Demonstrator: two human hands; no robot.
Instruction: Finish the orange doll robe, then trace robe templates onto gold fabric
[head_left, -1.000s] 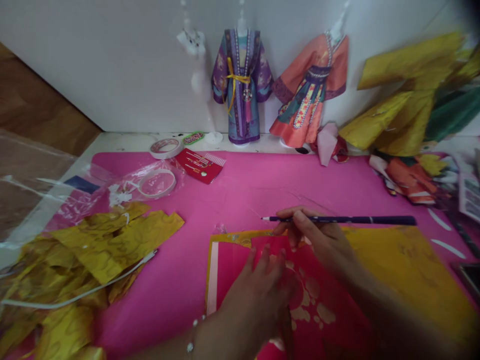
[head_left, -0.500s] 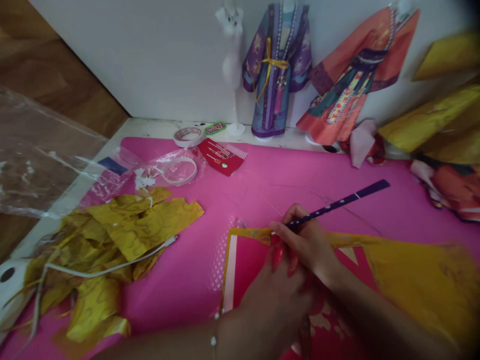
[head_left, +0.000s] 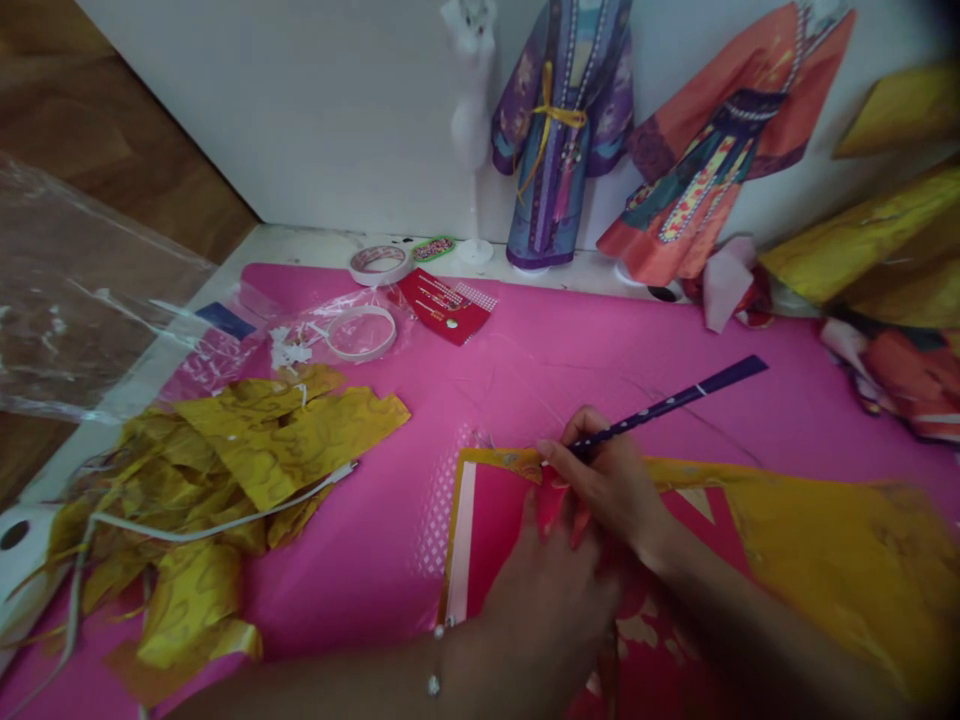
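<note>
In my right hand (head_left: 611, 490) is a slim dark purple tool (head_left: 667, 405) with white dots and a flat, widening end. Its lower tip, mostly hidden by my fingers, meets the folded yellow top edge (head_left: 499, 458) of a red piece (head_left: 499, 500). My left hand (head_left: 551, 590) lies over this red piece with fingers stretched forward, close below my right fingers. A pale strip (head_left: 460, 550) runs down the piece's left side. Yellow patterned fabric (head_left: 840, 550) spreads out to the right. Both hands hide the middle of the red piece.
Yellow scraps (head_left: 285, 450) and a white cable (head_left: 217, 528) lie left. Behind are tape rolls (head_left: 361, 334), a red card (head_left: 442, 305) and clear plastic (head_left: 90, 300). A purple robe (head_left: 544, 170), an orange robe (head_left: 705, 160) and a white mannequin (head_left: 471, 130) stand at the back.
The purple tool's wide end has dipped slightly and shifted left. Both hands stay nearly in place on the red piece. The view has shifted a little.
</note>
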